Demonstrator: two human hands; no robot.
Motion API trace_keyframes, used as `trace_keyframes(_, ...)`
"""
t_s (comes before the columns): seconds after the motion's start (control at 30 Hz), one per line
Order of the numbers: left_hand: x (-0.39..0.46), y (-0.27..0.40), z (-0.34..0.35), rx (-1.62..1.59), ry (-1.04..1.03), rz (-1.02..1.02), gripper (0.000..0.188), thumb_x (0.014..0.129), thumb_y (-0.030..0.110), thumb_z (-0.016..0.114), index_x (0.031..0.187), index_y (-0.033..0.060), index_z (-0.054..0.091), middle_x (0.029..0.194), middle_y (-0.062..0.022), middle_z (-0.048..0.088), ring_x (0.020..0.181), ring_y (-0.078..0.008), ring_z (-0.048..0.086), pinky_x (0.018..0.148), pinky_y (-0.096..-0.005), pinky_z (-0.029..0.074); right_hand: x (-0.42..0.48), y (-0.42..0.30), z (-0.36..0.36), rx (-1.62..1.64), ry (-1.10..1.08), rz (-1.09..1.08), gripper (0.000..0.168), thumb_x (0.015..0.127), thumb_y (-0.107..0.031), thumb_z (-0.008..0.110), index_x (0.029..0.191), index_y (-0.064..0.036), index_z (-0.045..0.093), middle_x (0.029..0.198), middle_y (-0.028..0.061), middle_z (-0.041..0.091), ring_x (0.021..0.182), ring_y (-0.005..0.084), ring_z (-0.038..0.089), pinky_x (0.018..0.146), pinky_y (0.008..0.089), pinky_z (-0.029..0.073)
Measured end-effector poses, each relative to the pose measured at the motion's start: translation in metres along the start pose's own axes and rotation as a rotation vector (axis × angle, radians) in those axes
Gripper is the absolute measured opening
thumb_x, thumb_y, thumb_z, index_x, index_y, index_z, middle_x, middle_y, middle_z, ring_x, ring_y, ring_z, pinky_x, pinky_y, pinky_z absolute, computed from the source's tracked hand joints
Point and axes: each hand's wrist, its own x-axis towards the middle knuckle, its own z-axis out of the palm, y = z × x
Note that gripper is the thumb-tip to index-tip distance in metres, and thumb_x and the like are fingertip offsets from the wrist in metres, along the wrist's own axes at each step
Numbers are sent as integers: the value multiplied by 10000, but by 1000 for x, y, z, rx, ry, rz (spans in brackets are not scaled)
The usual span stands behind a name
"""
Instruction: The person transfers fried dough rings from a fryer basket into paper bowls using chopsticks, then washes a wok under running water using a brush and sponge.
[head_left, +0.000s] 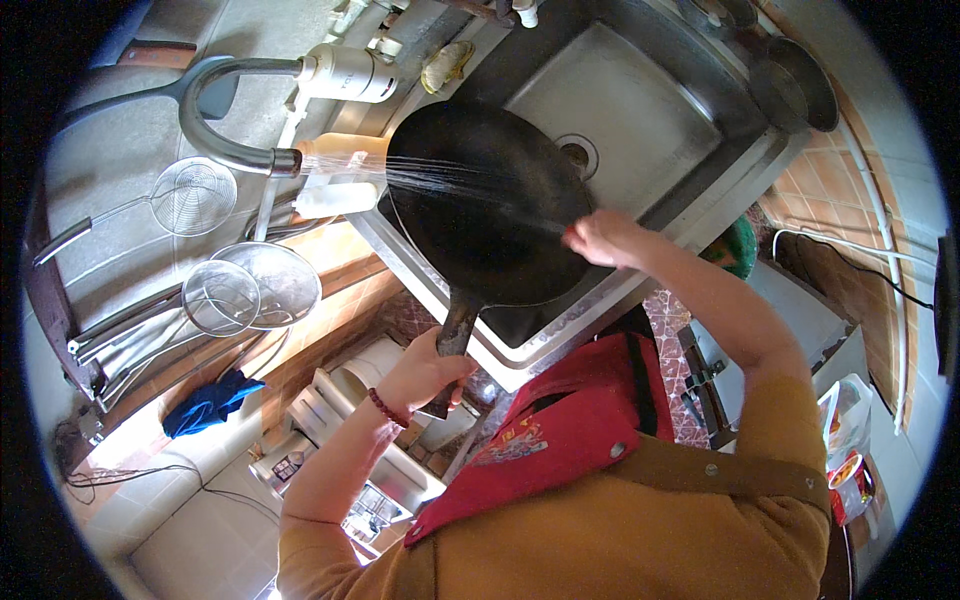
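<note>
My left hand is closed around the handle of a large dark wok, which is tilted over the left part of a stainless steel sink. Water runs in a spray from the curved faucet into the wok. Over the wok's right rim, my right hand grips a utensil with a red end. Its thin blurred part reaches into the wok, and I cannot tell what kind of utensil it is.
The sink basin has a drain. On the left wall hang a wire skimmer, strainers and a spatula. Bottles stand by the faucet. A metal pan sits at the sink's far right. A green basin lies below.
</note>
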Motion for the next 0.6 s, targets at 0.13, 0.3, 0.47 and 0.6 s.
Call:
trace_keyframes(0.13, -3, -5, 1, -14, -7, 18, 256, 822, 126, 696, 939, 47, 482, 633, -34, 549, 462, -125, 545, 421, -280, 457, -9, -6, 5, 67, -183, -5, 552, 982, -464, 378, 839, 27, 587, 660, 167, 631, 493, 251, 628, 502, 392, 522)
trace_keyframes(0.3, -5, -15, 0, 1, 22, 17, 252, 816, 115, 691, 949, 41, 491, 645, -38, 547, 467, -130, 540, 428, -283, 460, -4, -8, 6, -233, 155, -6, 478, 978, -404, 395, 872, -41, 687, 875, 191, 686, 870, 353, 668, 775, 489, 522)
trace_keyframes(0.47, -12, 0, 8, 39, 43, 41, 218, 809, 55, 642, 932, -12, 476, 631, -70, 544, 448, -159, 535, 413, -302, 444, 24, 3, 19, -365, 92, 2, 295, 936, -279, 474, 957, -85, 694, 946, 147, 694, 876, 307, 679, 744, 447, 544)
trace_keyframes(0.6, -13, -6, 5, 56, 80, 11, 238, 809, 107, 666, 936, 24, 483, 634, -51, 543, 465, -140, 541, 428, -285, 457, 18, -10, -3, -408, 118, 80, 316, 954, -289, 454, 973, -72, 683, 954, 140, 693, 863, 272, 681, 732, 461, 543)
